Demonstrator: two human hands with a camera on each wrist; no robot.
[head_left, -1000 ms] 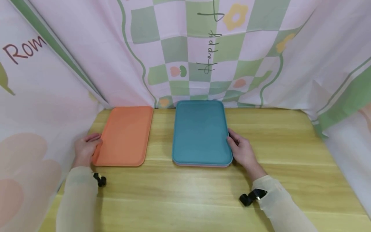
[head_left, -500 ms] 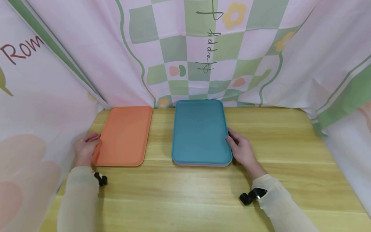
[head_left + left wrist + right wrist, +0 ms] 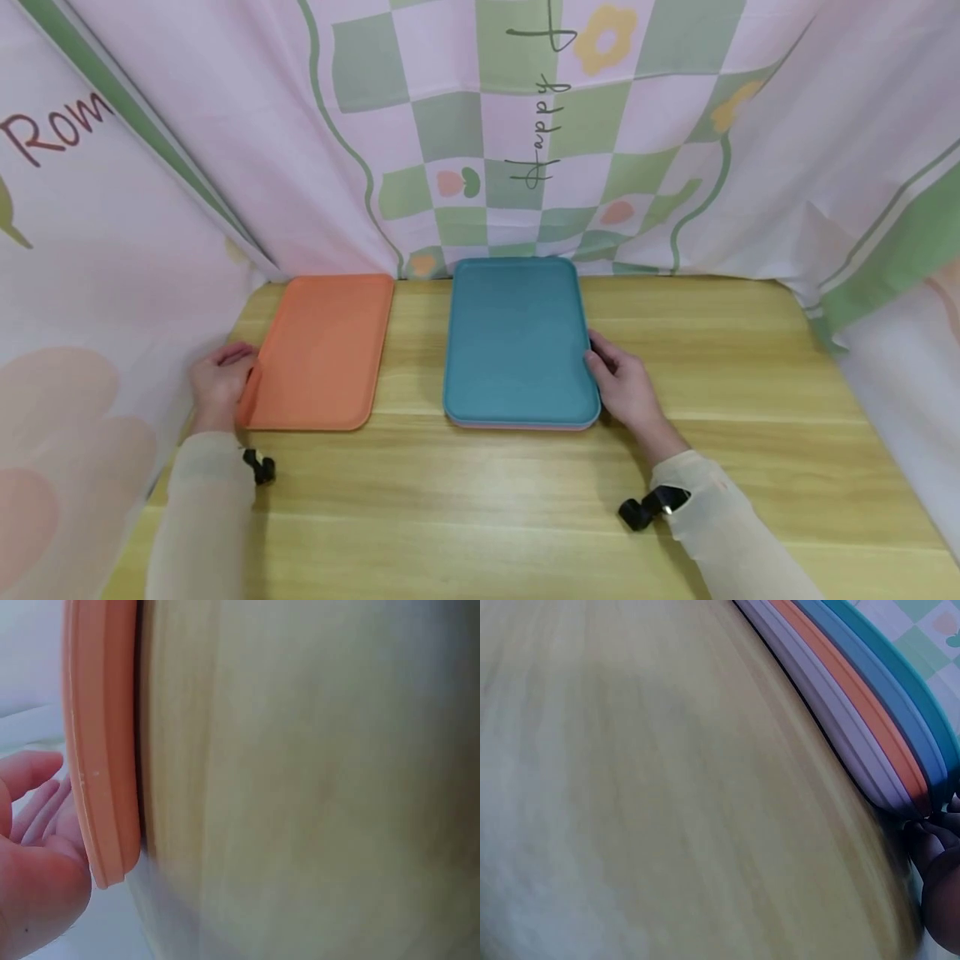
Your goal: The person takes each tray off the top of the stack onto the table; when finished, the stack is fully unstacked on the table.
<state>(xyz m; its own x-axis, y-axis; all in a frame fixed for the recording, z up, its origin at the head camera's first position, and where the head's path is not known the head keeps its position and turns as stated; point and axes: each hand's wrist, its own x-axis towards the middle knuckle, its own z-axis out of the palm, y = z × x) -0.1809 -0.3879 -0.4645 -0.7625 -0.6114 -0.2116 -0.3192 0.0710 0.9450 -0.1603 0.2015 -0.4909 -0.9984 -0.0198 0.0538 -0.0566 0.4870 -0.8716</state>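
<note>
An orange tray (image 3: 318, 354) lies at the left of the table, with my left hand (image 3: 220, 385) at its left edge. In the left wrist view the thumb stands apart from the tray's side (image 3: 101, 735), and the other fingers lie loosely behind it. Near the middle sits a stack of several trays, topped by a teal tray (image 3: 520, 342). My right hand (image 3: 624, 387) grips the stack's right side, thumb at the top rim. Below the teal tray, the right wrist view shows a blue tray (image 3: 885, 682), an orange tray (image 3: 855, 682) and a pale lilac tray (image 3: 825, 697).
The wooden table (image 3: 450, 517) extends in front of the trays and to the right. A patterned curtain (image 3: 517, 125) hangs right behind both the orange tray and the stack, and another curtain (image 3: 97, 275) borders the left side.
My left hand has shifted slightly left, its thumb drawing back from the orange tray's rim. The right hand and the stack look the same.
</note>
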